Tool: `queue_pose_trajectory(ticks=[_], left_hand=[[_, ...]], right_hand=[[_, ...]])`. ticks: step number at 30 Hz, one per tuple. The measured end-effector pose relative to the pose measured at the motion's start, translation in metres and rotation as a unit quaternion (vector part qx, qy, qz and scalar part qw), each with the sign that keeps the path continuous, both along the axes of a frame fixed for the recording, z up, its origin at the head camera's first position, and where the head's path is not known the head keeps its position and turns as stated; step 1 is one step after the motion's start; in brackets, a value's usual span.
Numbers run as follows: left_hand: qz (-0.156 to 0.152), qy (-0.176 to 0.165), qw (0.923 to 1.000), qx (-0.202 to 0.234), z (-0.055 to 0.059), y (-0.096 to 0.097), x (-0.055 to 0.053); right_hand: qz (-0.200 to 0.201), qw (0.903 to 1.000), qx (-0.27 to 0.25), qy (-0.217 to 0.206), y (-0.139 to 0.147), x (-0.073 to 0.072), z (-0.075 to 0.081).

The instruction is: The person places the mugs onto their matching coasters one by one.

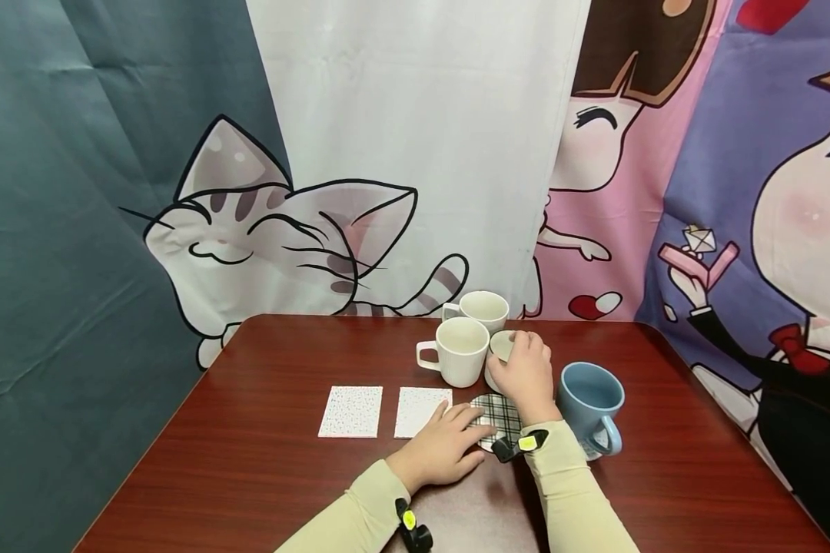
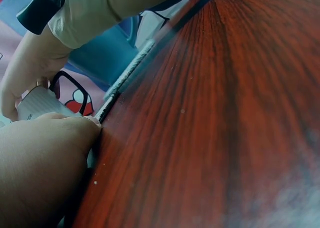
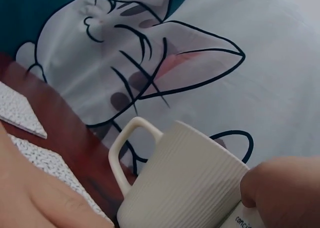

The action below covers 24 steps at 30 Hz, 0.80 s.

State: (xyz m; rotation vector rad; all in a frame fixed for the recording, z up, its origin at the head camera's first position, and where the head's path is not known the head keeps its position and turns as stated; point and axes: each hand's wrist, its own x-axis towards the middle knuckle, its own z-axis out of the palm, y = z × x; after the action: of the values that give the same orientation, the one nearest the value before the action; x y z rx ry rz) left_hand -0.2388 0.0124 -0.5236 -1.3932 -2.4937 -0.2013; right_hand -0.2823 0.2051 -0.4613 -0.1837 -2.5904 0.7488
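Our right hand curls its grip round a small cream ribbed cup, just behind the plaid coaster on the table. Our left hand lies flat, fingers straight, pressing that coaster. The cup looks like ceramic (stiff, glazed, probably slick and breakable), so we judge the ribbed wall the safest hold. Most of it hides under our fingers; whether it has a handle, we cannot tell.
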Motion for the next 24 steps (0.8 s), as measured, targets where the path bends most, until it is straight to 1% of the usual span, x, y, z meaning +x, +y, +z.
queue_pose_trajectory(ticks=[8, 14, 17, 20, 24], left_hand=[[0.002, -0.005, 1.0, 0.0, -0.0025, -0.0015, 0.0012], [0.001, -0.003, 1.0, 0.002, -0.0035, -0.0025, 0.0001], [0.002, 0.001, 1.0, 0.002, -0.0024, -0.0028, -0.0006], [0.0, 0.001, 1.0, 0.001, -0.0011, -0.0023, -0.0007], [-0.002, -0.002, 1.0, 0.002, 0.0003, -0.0006, -0.0004]], right_hand=[[-0.041, 0.9982, 0.039, 0.02, -0.0049, 0.0022, -0.0047], [-0.063, 0.9966, 0.041, 0.034, -0.0081, -0.0001, -0.0057], [-0.064, 0.9969, 0.032, 0.033, -0.0086, -0.0015, -0.0054], [-0.06, 0.998, 0.013, 0.019, -0.0076, -0.0014, -0.0042], [-0.029, 0.9991, -0.031, 0.0, -0.0035, -0.0008, -0.0005]])
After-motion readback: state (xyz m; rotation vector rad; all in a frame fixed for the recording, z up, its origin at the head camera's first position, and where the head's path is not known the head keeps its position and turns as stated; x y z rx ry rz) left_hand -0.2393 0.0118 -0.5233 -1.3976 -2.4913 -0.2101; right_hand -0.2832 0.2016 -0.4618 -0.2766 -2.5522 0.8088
